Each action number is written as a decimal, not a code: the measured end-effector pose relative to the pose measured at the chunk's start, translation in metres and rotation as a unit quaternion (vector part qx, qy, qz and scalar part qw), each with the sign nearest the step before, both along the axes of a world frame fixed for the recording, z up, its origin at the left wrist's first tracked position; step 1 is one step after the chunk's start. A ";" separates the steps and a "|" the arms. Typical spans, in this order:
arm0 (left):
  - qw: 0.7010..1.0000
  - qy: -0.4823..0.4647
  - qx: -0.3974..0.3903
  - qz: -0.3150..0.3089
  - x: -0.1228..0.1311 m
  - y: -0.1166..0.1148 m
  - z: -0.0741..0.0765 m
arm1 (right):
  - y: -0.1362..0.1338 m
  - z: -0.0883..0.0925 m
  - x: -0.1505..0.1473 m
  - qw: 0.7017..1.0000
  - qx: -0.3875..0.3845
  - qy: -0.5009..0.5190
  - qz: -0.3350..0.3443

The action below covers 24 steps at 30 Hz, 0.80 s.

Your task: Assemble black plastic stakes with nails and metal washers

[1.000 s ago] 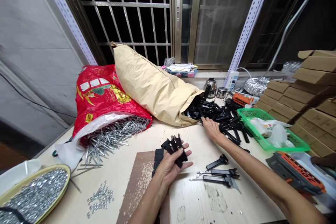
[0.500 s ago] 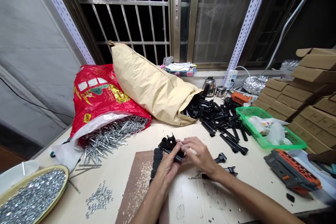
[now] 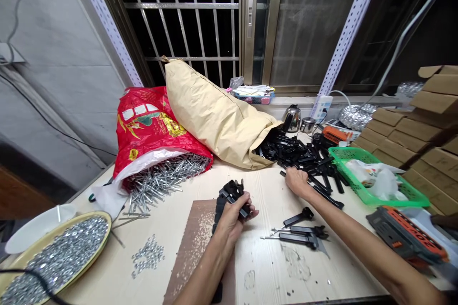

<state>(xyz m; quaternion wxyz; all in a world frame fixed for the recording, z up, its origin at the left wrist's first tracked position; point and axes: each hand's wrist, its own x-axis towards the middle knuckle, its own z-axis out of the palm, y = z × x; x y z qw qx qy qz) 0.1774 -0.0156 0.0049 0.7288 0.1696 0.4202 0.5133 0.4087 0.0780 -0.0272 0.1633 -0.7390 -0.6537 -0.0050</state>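
My left hand (image 3: 231,221) is closed around a few black plastic parts (image 3: 234,194) with forked ends, held above a dark padded strip (image 3: 218,214). My right hand (image 3: 296,182) has reached to the near edge of a heap of black plastic parts (image 3: 300,150). Its fingers are curled over one long black plastic part (image 3: 282,173), whose end pokes out on the left. Several black parts with metal screws (image 3: 298,238) lie on the table between my forearms.
A red bag (image 3: 150,124) spills long screws; a tan sack (image 3: 218,114) leans beside it. At left are a yellow bowl of nuts (image 3: 103,233) and loose nuts (image 3: 148,253). A green basket (image 3: 384,195), an orange-black battery (image 3: 408,238) and cardboard boxes (image 3: 400,128) stand at right.
My right hand has left the parts in my left hand and moved right and away from me to the heap. My left hand still holds its parts. The view has turned slightly left.
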 end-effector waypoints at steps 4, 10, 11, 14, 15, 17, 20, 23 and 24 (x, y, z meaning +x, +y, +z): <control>0.997 -0.038 -0.058 -0.033 0.001 0.000 0.001 | -0.029 0.028 -0.016 0.993 0.072 0.063 0.071; 0.985 -0.153 -0.068 -0.042 0.019 -0.007 0.005 | -0.103 0.032 -0.070 0.890 0.229 0.250 0.304; 0.986 -0.149 -0.070 -0.031 0.019 -0.008 0.005 | -0.111 0.031 -0.072 0.883 0.210 0.235 0.348; 0.994 -0.086 -0.059 -0.024 0.009 -0.013 0.006 | -0.124 0.030 -0.054 0.885 0.100 0.176 0.420; 0.996 -0.067 -0.045 -0.031 0.005 -0.014 0.006 | -0.125 0.030 -0.042 0.895 0.052 0.154 0.415; 0.998 -0.050 -0.025 -0.039 -0.004 -0.015 0.007 | -0.128 0.029 -0.014 0.919 -0.038 0.093 0.380; 0.998 -0.052 -0.015 -0.037 -0.011 -0.018 0.010 | -0.135 0.024 0.018 0.930 -0.123 -0.015 0.347; 0.998 -0.041 -0.005 -0.044 -0.008 -0.022 0.014 | -0.143 0.019 0.026 0.923 -0.124 -0.062 0.358; 0.998 -0.034 -0.002 -0.050 -0.006 -0.023 0.015 | -0.145 0.017 0.025 0.924 -0.115 -0.068 0.357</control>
